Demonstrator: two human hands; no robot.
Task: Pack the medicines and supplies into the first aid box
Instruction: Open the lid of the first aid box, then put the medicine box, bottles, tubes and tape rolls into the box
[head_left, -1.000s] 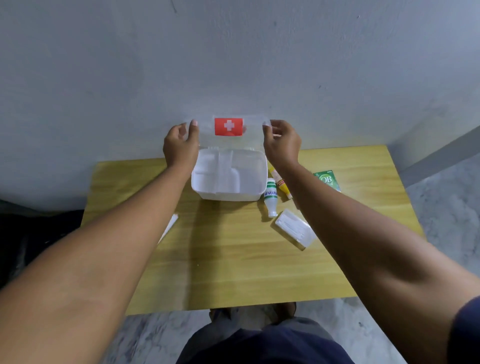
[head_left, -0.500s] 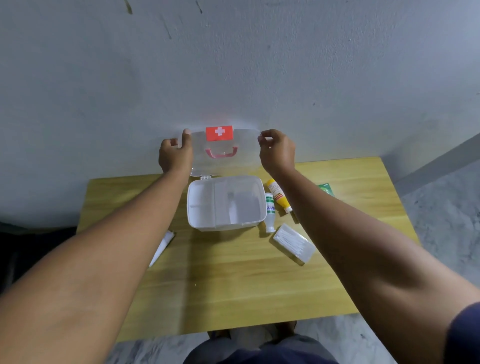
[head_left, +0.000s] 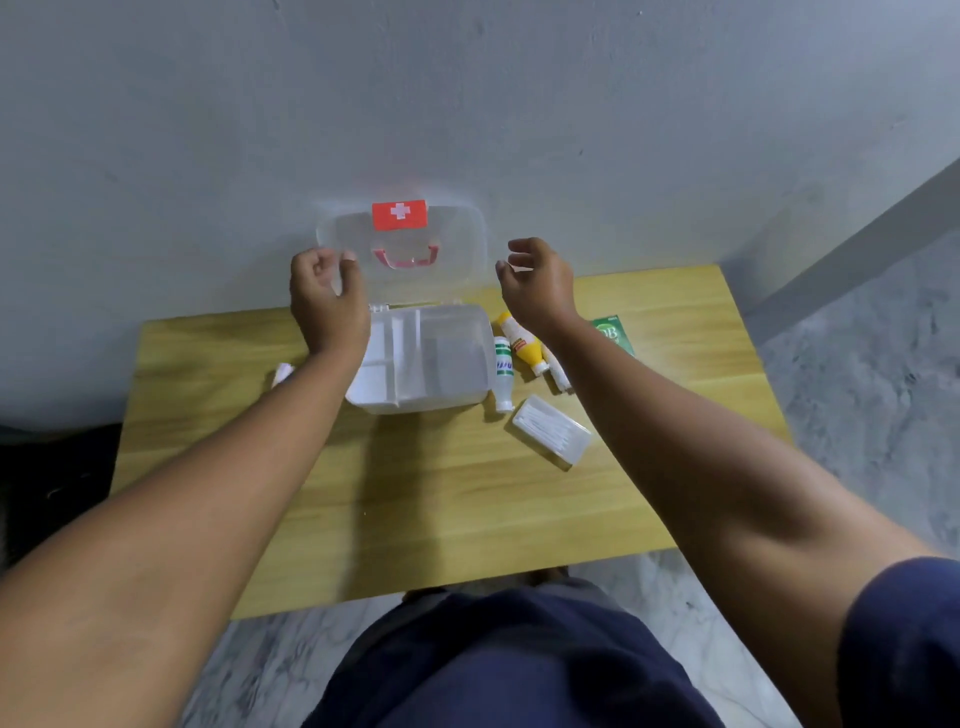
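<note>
Box: first aid box sitting open on table; lid leaning against wall
Hands: left hand and right hand hovering loosely curled, gripping nothing
Risk: unsupported lid may be tipping shut

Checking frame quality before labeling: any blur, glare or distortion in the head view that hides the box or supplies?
Head view: wide-angle bend shows in the curved table edge; the clear lid washes into the grey wall; soft arm shadows cross the wood; print on the green-banded bottle and yellow bottle is too soft to read; the left hand covers part of the first aid box.
</note>
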